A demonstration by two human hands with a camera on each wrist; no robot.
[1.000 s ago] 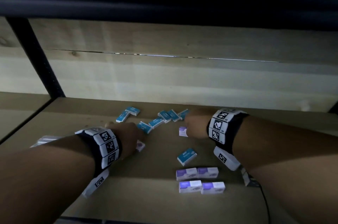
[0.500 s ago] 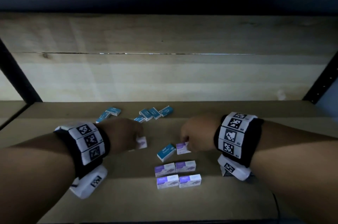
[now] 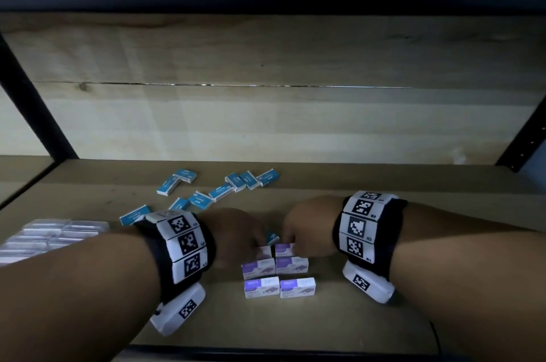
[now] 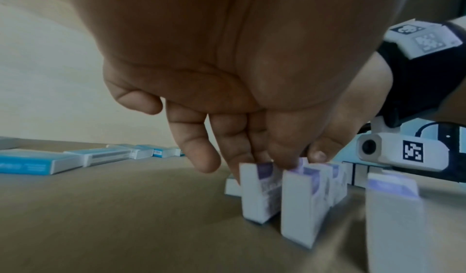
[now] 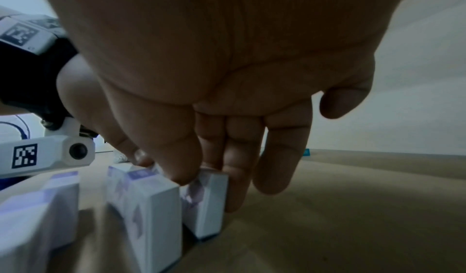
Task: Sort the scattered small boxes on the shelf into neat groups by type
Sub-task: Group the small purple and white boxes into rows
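Note:
Near the shelf's front edge, purple-and-white boxes (image 3: 276, 277) stand in a tidy two-by-two block. Just behind the block my left hand (image 3: 236, 236) pinches one more purple box (image 3: 263, 252) (image 4: 259, 189), which stands on the shelf against the block's back row. Beside it my right hand (image 3: 305, 230) pinches another purple box (image 3: 284, 249) (image 5: 206, 199), thumb and fingers on its top edges. Several blue boxes (image 3: 220, 188) lie scattered farther back. One blue box (image 3: 271, 237) peeks out between the hands.
A set of clear plastic cases (image 3: 50, 239) lies at the left. The wooden back wall (image 3: 266, 125) closes the shelf behind. Black uprights (image 3: 29, 101) stand at both sides. The dark front edge (image 3: 266, 354) runs below the block.
Both hands have drawn back from the blue boxes toward the front, each bringing a purple box, and now hold them down behind the purple block.

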